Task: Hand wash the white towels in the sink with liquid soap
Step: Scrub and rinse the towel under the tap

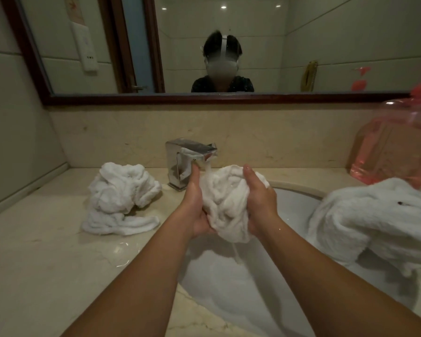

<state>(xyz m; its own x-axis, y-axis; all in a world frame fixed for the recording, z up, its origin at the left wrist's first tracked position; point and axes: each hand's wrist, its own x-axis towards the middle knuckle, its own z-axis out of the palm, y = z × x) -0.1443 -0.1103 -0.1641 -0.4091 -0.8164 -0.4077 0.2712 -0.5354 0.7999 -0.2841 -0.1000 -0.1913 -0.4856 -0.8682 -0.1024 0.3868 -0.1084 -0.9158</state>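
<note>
A bunched wet white towel (225, 203) sits between my two hands over the white sink (231, 285), under water running from the chrome faucet (188, 158). My left hand (196, 205) cups its left side and my right hand (259, 199) grips its right side. Water drips from the towel's bottom into the basin. A wrung white towel (122, 198) lies crumpled on the counter to the left. Another white towel (374, 220) is draped over the sink's right rim. The pink liquid soap bottle (391, 144) stands at the back right.
The beige marble counter (46, 259) is wet near the sink's left rim. A framed mirror (204, 45) hangs above the backsplash and reflects a person. A wall closes off the left side.
</note>
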